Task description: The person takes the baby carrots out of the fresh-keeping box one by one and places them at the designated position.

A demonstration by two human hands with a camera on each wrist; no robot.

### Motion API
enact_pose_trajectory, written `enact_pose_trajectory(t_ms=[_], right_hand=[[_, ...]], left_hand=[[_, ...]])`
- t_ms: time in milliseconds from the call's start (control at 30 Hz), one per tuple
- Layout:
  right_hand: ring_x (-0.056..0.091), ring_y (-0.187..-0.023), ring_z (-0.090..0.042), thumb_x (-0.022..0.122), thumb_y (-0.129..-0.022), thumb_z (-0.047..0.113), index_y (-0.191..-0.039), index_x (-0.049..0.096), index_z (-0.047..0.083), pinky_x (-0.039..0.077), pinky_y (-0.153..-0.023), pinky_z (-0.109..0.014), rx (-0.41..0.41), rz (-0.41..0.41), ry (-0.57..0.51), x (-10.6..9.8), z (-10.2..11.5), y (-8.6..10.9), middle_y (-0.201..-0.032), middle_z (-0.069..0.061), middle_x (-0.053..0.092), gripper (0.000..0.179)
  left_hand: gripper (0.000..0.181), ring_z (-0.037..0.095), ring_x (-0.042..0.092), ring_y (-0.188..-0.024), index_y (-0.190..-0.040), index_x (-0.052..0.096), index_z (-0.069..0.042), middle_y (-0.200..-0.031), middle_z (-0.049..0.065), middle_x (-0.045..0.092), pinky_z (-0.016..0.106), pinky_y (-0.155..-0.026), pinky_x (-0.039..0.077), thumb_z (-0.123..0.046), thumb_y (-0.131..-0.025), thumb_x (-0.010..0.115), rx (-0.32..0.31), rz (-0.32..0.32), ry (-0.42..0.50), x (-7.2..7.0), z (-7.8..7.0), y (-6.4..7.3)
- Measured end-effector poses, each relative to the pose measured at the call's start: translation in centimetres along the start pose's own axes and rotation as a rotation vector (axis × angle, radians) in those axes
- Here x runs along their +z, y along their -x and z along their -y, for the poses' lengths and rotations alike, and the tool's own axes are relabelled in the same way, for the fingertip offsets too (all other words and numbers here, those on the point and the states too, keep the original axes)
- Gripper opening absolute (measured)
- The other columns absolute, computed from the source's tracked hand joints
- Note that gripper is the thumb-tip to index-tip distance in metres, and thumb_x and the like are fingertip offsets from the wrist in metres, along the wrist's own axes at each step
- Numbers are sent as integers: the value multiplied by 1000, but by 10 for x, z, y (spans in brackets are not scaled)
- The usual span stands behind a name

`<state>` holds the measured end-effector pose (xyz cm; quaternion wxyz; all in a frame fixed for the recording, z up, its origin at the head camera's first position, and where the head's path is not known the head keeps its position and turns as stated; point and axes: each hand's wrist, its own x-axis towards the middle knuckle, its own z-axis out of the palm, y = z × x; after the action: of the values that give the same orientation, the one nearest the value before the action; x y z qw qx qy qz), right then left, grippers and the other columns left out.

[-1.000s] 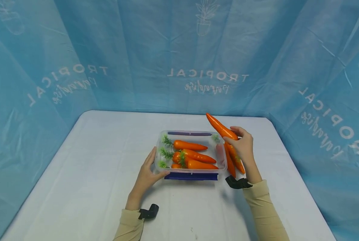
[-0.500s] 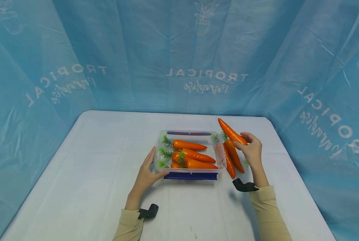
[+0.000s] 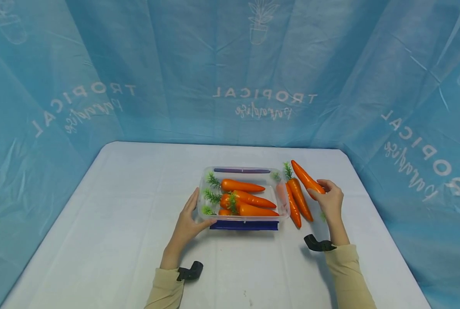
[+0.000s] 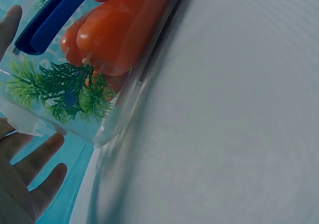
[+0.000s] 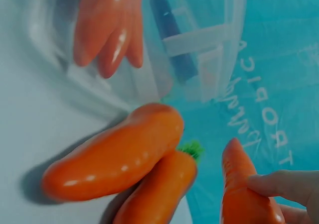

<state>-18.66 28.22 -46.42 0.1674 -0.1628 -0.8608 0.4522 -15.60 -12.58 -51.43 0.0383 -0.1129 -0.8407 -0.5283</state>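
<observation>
My right hand pinches an orange toy carrot near its thick end, tip pointing up and away to the left; green leaves show just below the hand. In the right wrist view, thumb and fingers meet on this carrot. Two more carrots lie on the table left of it, one nearer and one beside the box. My left hand rests at the left end of a clear plastic box, fingers extended along the end wall, thumb at the front rim. Several carrots with leafy tops lie inside.
The box has dark blue clips, the front one hanging down and one at the back. A white-covered table holds everything. A blue curtain with printed lettering encloses its back and sides.
My right hand has moved right and nearer to me with its carrot, from above the two table carrots to their right. My left hand and the box have stayed put.
</observation>
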Motion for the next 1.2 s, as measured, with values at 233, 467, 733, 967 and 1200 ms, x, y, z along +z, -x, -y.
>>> enact_pose_trajectory(t_ms=[233, 467, 733, 967, 1200], right_hand=[[59, -100, -33, 72, -84, 15, -121, 60, -4, 45, -71, -6, 0, 6, 30, 1, -12, 2, -117, -24, 63, 43], [59, -99, -34, 72, -84, 15, -120, 60, -4, 38, -66, -4, 16, 12, 61, 3, -23, 3, -117, -24, 62, 43], [60, -96, -36, 73, -84, 17, -117, 61, -6, 38, -61, -4, 22, 7, 89, 6, -31, 2, -114, -27, 63, 42], [60, -93, -38, 73, -83, 18, -114, 61, -9, 40, -58, -7, 44, 35, 114, 6, -36, 4, -112, -31, 62, 43], [59, -90, -36, 74, -83, 20, -114, 61, -8, 46, -60, -12, 62, 52, 141, 8, -41, 6, -110, -29, 62, 44]], left_hand=[[104, 31, 25, -145, -154, 15, -22, -161, 4, 18, 54, -115, 27, -34, -74, 81, -8, 1, -3, 0, 0, -1], [103, 29, 23, -146, -154, 15, -24, -161, 2, 17, 54, -116, 26, -34, -75, 81, -8, 2, 4, 1, 3, -2], [104, 30, 23, -146, -154, 16, -24, -161, 2, 18, 55, -116, 26, -34, -74, 81, -19, 0, 11, 1, 0, 0], [103, 31, 23, -146, -154, 16, -26, -161, 2, 18, 56, -115, 27, -35, -74, 81, -6, 1, 14, 1, 2, 0], [103, 32, 24, -146, -154, 15, -25, -161, 3, 17, 57, -114, 27, -36, -74, 81, -4, 7, 32, 0, 2, 1]])
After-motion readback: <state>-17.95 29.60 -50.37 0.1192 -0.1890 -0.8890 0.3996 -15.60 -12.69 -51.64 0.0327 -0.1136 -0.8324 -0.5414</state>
